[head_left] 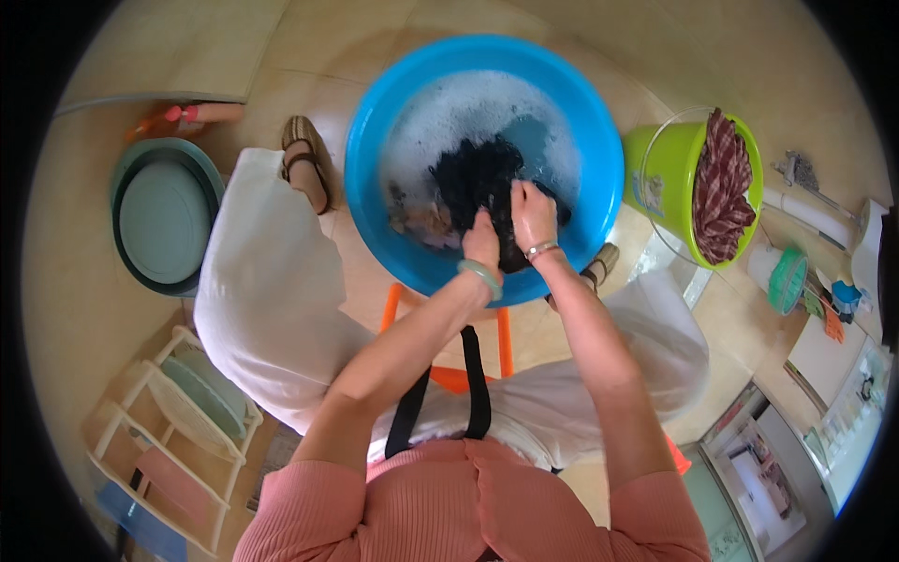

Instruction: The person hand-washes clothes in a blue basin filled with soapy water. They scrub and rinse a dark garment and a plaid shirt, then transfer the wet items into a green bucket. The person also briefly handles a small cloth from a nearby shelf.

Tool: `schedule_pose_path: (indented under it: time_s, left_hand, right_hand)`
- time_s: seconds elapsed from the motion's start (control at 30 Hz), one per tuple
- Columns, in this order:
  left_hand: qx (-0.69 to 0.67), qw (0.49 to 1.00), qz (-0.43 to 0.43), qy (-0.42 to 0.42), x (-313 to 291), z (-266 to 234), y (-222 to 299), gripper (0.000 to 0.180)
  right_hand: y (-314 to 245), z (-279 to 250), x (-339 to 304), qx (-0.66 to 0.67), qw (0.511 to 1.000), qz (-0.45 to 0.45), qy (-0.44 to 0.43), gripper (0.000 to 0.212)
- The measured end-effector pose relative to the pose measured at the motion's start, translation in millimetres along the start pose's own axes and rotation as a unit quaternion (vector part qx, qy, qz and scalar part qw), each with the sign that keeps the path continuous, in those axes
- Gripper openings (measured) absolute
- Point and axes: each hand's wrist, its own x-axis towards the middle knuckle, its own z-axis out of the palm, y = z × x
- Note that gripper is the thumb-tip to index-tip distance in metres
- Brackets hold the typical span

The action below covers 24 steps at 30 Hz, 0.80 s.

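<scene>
A wide blue basin [599, 159] of sudsy water [440, 112] stands on the floor in front of me. In it lies a wet black garment [473, 178], bunched up. My left hand [481, 239], below a pale green bangle, is closed on the near part of the black cloth. Close beside it, my right hand [534, 214], with a silver bracelet at the wrist, grips the same cloth in a fist. A pale, patterned piece of cloth [423, 223] is partly under the suds at the basin's left side.
To the right stands a lime-green bucket [670, 173] with a red checked cloth [724, 192] in it. Stacked grey-green basins [167, 223] are on the left. A white rack [140, 398] stands at lower left. An orange stool [506, 342] shows beneath me.
</scene>
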Motion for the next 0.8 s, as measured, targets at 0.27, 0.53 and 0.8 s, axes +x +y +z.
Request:
schedule_pose_path:
  time_s: [0.27, 0.53, 0.8]
  left_hand:
    - [-0.264, 0.899, 0.031, -0.348, 45.8, -64.0, -22.7, 0.064]
    - [0.191, 0.938, 0.267, -0.107, -30.8, -3.7, -4.9, 0.053]
    - [0.449, 0.822, 0.316, -0.152, -43.8, -38.0, 13.3, 0.051]
  right_hand:
    - [-91.6, -0.3, -82.3, 0.064, 0.986, -0.153, -0.020, 0.017]
    - [113.4, 35.6, -8.6, 0.354, 0.903, 0.243, -0.030, 0.053]
    - [61.5, 31.2, 76.0, 0.059, 0.985, 0.123, -0.104, 0.079]
